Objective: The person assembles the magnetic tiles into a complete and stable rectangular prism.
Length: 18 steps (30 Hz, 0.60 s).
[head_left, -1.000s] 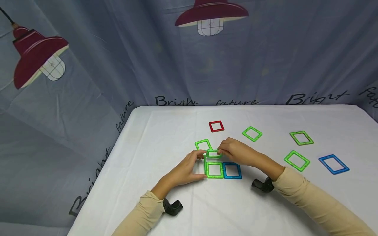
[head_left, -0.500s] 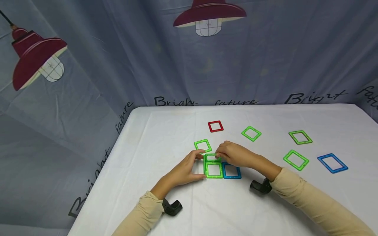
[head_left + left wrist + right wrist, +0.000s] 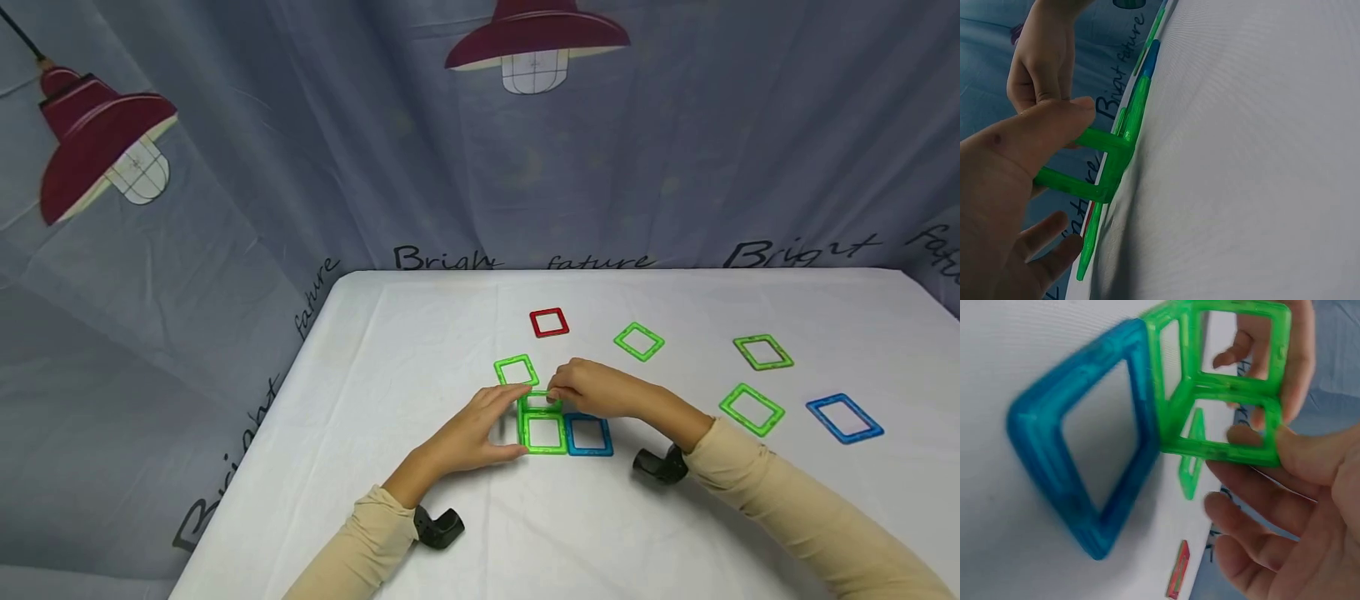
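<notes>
The head view looks down across the table (image 3: 420, 333) to its far edge. Close, sidelong wrist views share the green frames (image 3: 1229, 384).

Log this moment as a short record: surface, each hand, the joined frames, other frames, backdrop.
Surface: white table
Left hand: grips left upright green frame
Right hand: pinches back upright green frame
Joined frames: both uprights meet at a corner above the flat green frame; the adjoining blue frame lies at its right
Other frames, lying flat: four green frames, one red frame, one more blue frame
Backdrop: printed curtain
</notes>
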{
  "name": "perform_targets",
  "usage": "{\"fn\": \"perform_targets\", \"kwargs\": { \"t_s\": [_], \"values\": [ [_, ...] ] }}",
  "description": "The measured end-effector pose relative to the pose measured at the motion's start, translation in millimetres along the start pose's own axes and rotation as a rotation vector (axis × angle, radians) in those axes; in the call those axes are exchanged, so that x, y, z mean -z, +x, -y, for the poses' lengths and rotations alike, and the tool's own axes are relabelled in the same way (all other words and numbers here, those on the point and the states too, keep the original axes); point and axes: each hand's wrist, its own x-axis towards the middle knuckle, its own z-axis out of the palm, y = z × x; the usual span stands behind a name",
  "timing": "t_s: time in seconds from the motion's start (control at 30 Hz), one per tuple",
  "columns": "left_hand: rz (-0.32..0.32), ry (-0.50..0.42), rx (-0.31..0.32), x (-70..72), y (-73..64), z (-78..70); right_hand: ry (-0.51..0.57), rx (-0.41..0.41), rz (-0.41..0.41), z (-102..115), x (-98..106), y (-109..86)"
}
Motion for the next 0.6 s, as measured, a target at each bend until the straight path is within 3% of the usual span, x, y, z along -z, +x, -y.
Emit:
{"fn": "perform_targets", "kwargs": {
  "t_s": [0.33, 0.43, 0.6],
  "values": [
    [0.034, 0.020, 0.041, 3.4, -1.5, -1.0, 0.099, -0.051, 0.195, -9.2, 22.9, 20.7],
    [0.047, 0.016, 0.046, 3.9, -1.7, -0.7, 0.113, -0.050, 0.190, -10.9, 27.5, 34.0],
    [0.060, 0.005, 0.056, 2.6, -1.9, -2.0, 0.024, -0.084, 0.153, -10.7, 16.5, 58.8]
  ]
}}
